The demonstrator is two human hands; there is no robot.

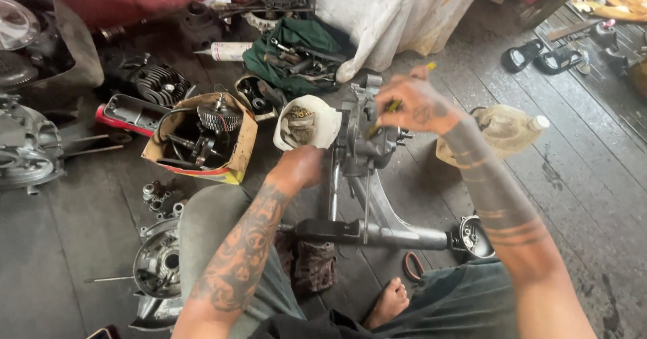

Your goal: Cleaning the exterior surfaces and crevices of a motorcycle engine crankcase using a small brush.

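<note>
A grey metal engine casing (364, 133) stands upright on a metal stand (377, 228) on the plank floor between my legs. My right hand (416, 103) is closed on a yellow-handled tool (397, 103) whose tip touches the casing's upper side. My left hand (300, 167) is at the casing's lower left edge, fingers hidden behind it, seeming to steady it. Both forearms are tattooed.
A cardboard box (239, 160) of gears and parts lies left. A white bowl (323, 120) with small parts sits beside the casing. A worn plastic jug (502, 130) lies right, a round engine cover (156, 265) lower left, and tools on green cloth (296, 46) behind.
</note>
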